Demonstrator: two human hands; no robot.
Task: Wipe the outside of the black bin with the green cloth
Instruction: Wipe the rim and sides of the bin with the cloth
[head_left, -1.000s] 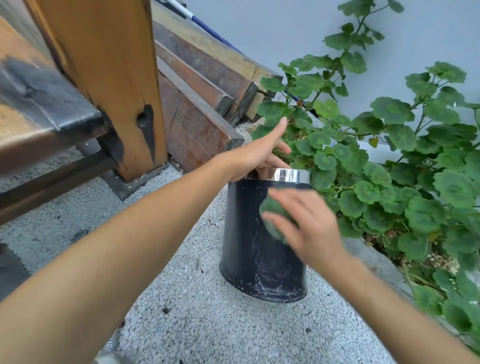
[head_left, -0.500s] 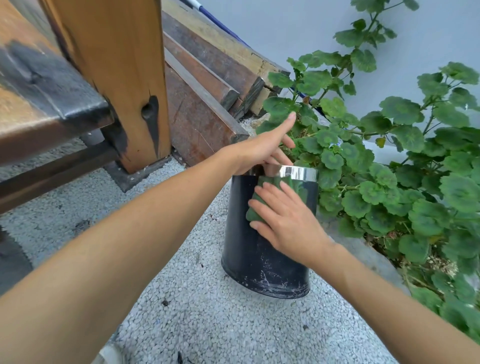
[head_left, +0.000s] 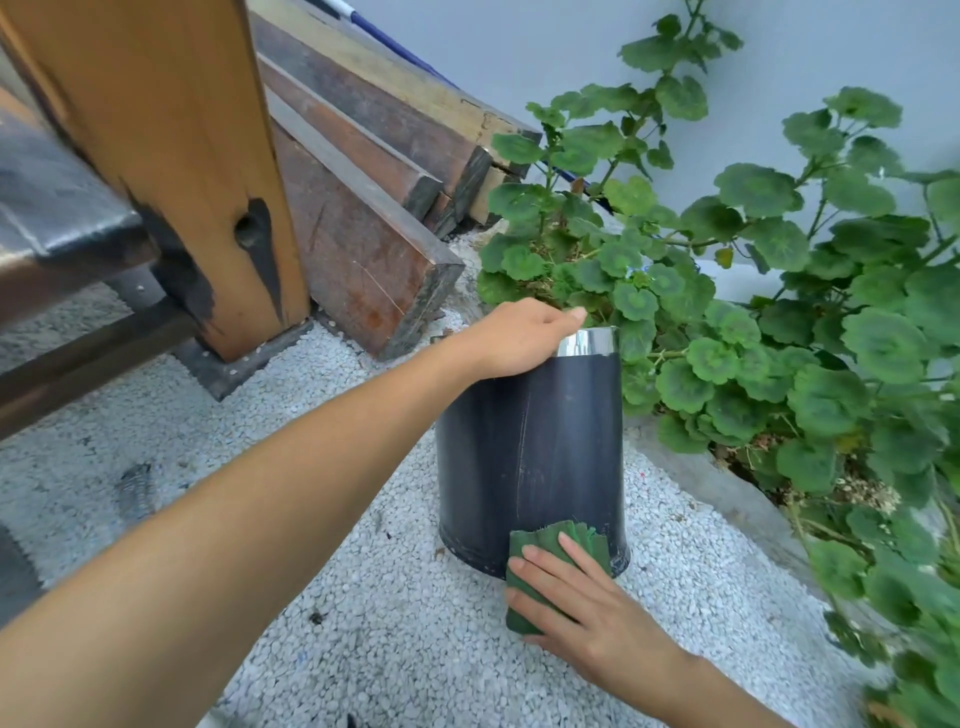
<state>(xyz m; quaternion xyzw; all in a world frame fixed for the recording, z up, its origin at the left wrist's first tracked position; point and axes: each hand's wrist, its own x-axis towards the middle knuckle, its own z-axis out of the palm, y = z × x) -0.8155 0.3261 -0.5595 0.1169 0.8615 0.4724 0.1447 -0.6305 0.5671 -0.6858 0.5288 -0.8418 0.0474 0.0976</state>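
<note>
The black bin (head_left: 530, 441) is set on pale pebbled ground (head_left: 363, 597). Its shiny metal rim (head_left: 589, 342) is gripped at the far left by the left hand (head_left: 519, 338), with the fingers curled over the edge. The green cloth (head_left: 550, 540) is pressed against the bin's lower near wall by the straight fingers of the right hand (head_left: 587, 618). A leafy plant (head_left: 753, 338) is seen just right of the bin, and a wooden post (head_left: 182, 156) and stacked timber beams (head_left: 363, 171) to the far left.

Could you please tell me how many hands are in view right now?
2. The left hand grips the black bin by its shiny top rim; the right hand presses the green cloth flat against the bin's lower wall, near the ground. No further hand shows.
</note>
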